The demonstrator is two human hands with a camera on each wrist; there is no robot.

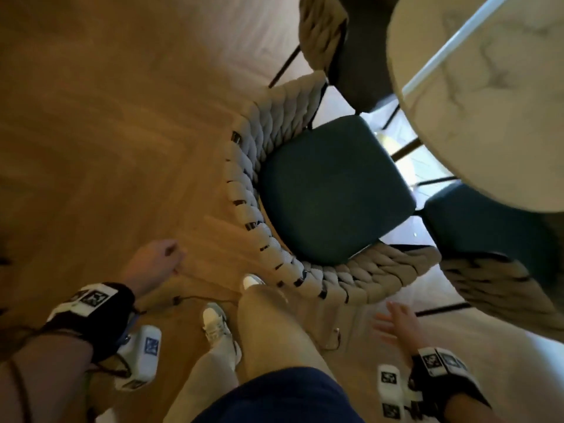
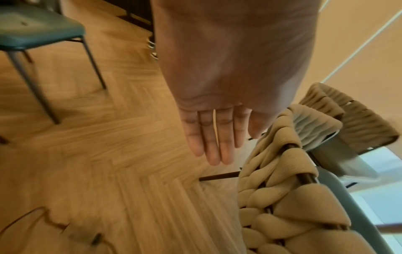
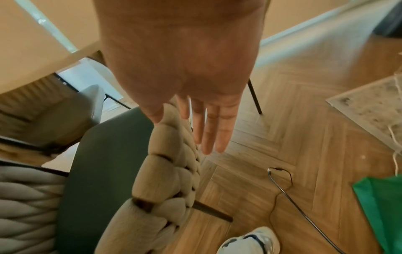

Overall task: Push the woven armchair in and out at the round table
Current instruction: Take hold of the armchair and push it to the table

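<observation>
The woven armchair (image 1: pixel 332 190) has a dark teal seat and a thick beige braided back (image 1: pixel 253 209). It stands pulled back from the round marble table (image 1: pixel 488 102), with its seat front near the table edge. My left hand (image 1: pixel 155 261) hangs over the floor left of the chair back, with fingers (image 2: pixel 208 137) straight and nothing in it. My right hand (image 1: pixel 396 322) is spread just behind the chair's right rear corner, a small gap away. In the right wrist view its fingers (image 3: pixel 208 128) are straight beside the braided back (image 3: pixel 165 163).
A second woven chair (image 1: pixel 323 35) stands at the table further off, and a third (image 1: pixel 503 285) on the right. My legs and white sneakers (image 1: pixel 216 322) are behind the armchair. A thin cable (image 1: pixel 195 299) lies on the herringbone floor. A rug (image 3: pixel 369 103) and green cloth (image 3: pixel 383 206) lie off to one side.
</observation>
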